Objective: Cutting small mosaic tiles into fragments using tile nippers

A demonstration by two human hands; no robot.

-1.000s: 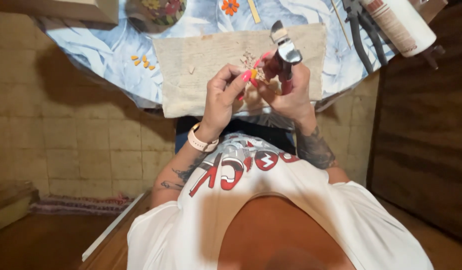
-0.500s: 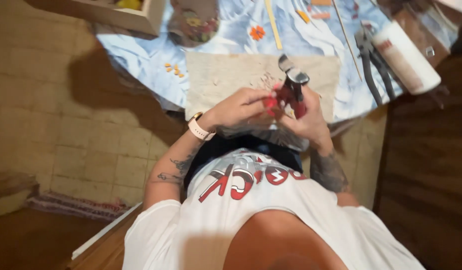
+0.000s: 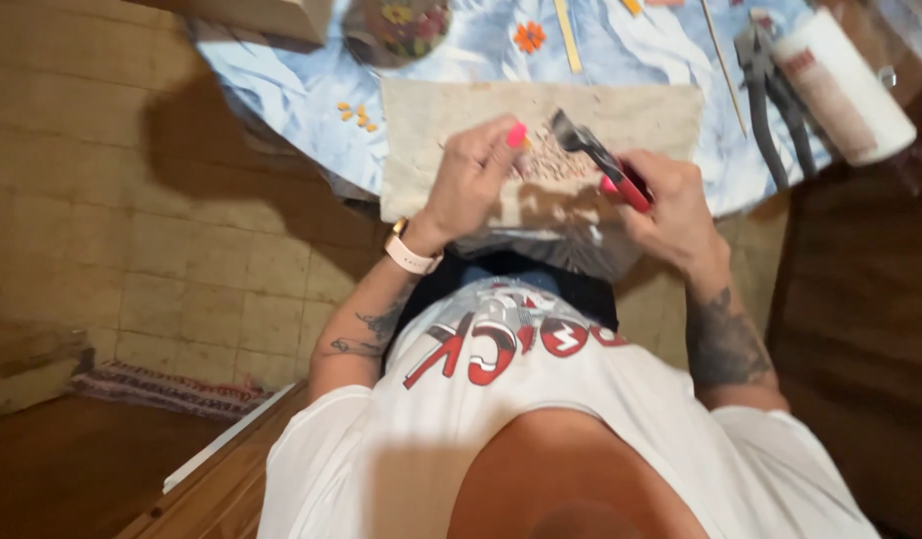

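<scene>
My right hand (image 3: 670,205) grips red-handled nippers (image 3: 603,160) whose dark jaws point up and left over a beige cloth mat (image 3: 451,110). My left hand (image 3: 471,175), with a pink nail and a pale wristwatch, hovers over the mat beside the jaws, fingers curled; whether it pinches a small piece I cannot tell. Tiny fragments (image 3: 543,160) lie on the mat between the hands. The mat rests on a table with a blue and white cover (image 3: 301,95).
Grey pliers (image 3: 770,95) and a white bottle (image 3: 845,85) lie at the table's right. A bowl of coloured pieces (image 3: 396,25), an orange flower shape (image 3: 528,37), small orange bits (image 3: 356,113) and thin sticks (image 3: 567,35) sit further back. Tiled floor spreads left.
The hands, close together a second ago, have drawn apart: the left hand went left, the right hand with the nippers went right. The view also shifted along the table.
</scene>
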